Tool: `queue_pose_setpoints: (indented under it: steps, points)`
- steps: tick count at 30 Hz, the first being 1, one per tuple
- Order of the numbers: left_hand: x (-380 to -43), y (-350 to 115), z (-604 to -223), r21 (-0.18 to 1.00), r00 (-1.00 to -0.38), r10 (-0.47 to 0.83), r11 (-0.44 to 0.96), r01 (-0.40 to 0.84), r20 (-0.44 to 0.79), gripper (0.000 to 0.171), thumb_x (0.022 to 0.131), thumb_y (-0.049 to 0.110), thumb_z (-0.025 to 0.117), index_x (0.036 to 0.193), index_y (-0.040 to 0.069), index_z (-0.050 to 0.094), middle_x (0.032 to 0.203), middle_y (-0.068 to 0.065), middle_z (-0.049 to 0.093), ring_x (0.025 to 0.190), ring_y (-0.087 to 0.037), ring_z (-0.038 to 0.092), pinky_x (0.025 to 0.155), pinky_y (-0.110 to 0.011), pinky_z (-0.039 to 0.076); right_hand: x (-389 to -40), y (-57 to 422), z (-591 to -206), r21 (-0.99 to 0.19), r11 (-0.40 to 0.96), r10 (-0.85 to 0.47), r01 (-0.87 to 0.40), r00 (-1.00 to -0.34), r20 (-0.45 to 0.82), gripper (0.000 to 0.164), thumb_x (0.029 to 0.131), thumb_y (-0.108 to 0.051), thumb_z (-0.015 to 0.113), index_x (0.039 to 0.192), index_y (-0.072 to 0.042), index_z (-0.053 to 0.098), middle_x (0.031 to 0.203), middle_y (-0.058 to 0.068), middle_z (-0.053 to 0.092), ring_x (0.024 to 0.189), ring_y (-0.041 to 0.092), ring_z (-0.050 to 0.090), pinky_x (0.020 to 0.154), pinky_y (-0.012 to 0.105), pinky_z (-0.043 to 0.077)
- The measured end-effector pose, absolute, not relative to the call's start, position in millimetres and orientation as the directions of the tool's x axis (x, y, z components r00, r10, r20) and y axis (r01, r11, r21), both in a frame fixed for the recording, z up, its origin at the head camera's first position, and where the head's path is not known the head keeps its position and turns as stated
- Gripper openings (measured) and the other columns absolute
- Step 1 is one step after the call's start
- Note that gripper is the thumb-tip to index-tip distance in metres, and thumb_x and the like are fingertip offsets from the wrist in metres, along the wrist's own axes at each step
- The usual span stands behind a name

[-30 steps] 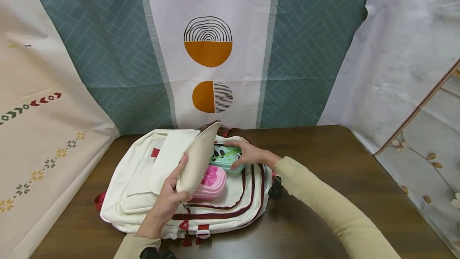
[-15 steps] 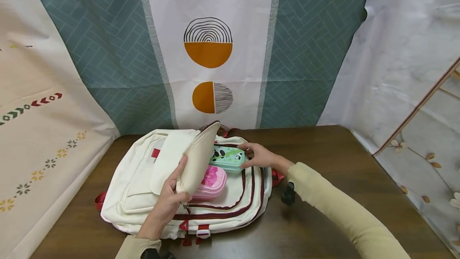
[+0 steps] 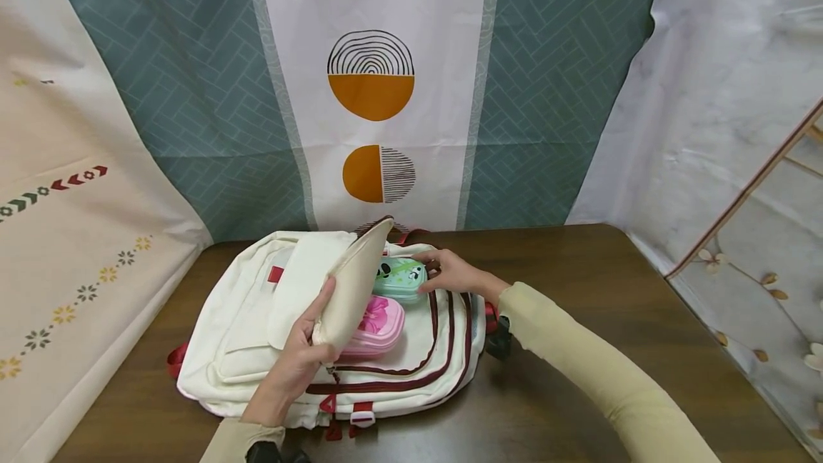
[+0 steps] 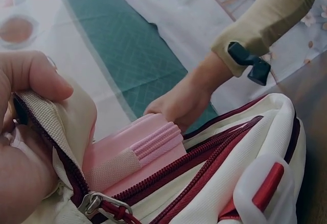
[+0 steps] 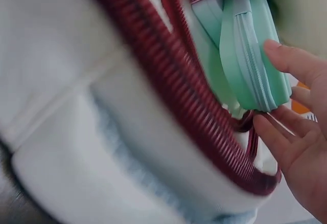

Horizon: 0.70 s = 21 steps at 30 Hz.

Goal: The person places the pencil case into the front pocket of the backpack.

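Note:
A cream backpack (image 3: 241, 327) with dark red zips lies on the table. My left hand (image 3: 292, 359) grips its front pocket panel (image 3: 350, 295) and holds it lifted; in the left wrist view the thumb lies over the zipped edge. Behind the panel sit a pink pencil case (image 3: 383, 327) with a bow and a mint-green pencil case (image 3: 401, 277) with pandas. My right hand (image 3: 453, 274) holds the green case by its right end. The right wrist view has the thumb on one face of the green case (image 5: 248, 65) and fingertips at its end. Their left ends are hidden.
The brown table (image 3: 546, 349) extends right of the bag. A patterned curtain (image 3: 386, 91) hangs behind its far edge, with pale cloths on both sides. Red zip pulls (image 3: 331, 416) and a white buckle (image 3: 362, 416) hang at the bag's near side.
The right hand shifted right to the green case's end, then moved back left, and the green case has slid left behind the panel. The left hand keeps the panel lifted.

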State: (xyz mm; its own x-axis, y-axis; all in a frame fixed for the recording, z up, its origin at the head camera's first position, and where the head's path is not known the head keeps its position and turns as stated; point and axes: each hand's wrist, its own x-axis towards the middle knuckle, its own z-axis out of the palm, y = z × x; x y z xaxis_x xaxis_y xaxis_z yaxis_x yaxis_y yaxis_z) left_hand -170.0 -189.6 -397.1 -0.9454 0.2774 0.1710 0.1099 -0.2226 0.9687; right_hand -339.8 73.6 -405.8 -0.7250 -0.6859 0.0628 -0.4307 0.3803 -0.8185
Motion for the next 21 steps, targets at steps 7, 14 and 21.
queue_pose_setpoints:
  steps: [7, 14, 21]
  points:
    - [-172.0, -191.5, -398.7, 0.965, -0.934, 0.314, -0.244, 0.095, 0.171, 0.101, 0.061, -0.014, 0.051, 0.146, 0.025, 0.014, 0.147, -0.004, 0.000, 0.111, -0.020, 0.022, 0.079, -0.021, 0.037, -340.3, 51.0, -397.7, -0.813, 0.357, -0.721, -0.460, -0.689, 0.073, 0.065, 0.075, -0.006, 0.072, 0.131, 0.006, 0.043, 0.130, 0.019, 0.048, 0.110, 0.028, 0.051, 0.091, 0.039, 0.042]
    - [-174.5, -192.6, -402.8, 0.957, -0.914, 0.361, -0.276, 0.085, 0.185, 0.101, 0.062, -0.013, 0.051, 0.147, 0.024, 0.012, 0.147, -0.002, 0.000, 0.110, -0.015, 0.026, 0.081, -0.020, 0.036, -341.5, 37.5, -395.8, -0.788, 0.400, -0.696, -0.469, -0.714, 0.072, 0.064, 0.073, -0.006, 0.074, 0.129, 0.004, 0.046, 0.128, 0.016, 0.050, 0.108, 0.026, 0.052, 0.089, 0.035, 0.044]
    - [-176.2, -196.3, -406.0, 0.952, -0.895, 0.405, -0.301, 0.064, 0.188, 0.099, 0.063, -0.012, 0.050, 0.146, 0.025, 0.013, 0.145, 0.003, 0.007, 0.109, -0.014, 0.026, 0.082, -0.020, 0.035, -342.5, 28.9, -397.4, -0.804, 0.390, -0.697, -0.450, -0.715, 0.062, 0.060, 0.072, -0.006, 0.075, 0.126, 0.002, 0.050, 0.123, 0.014, 0.055, 0.107, 0.026, 0.053, 0.091, 0.038, 0.042]
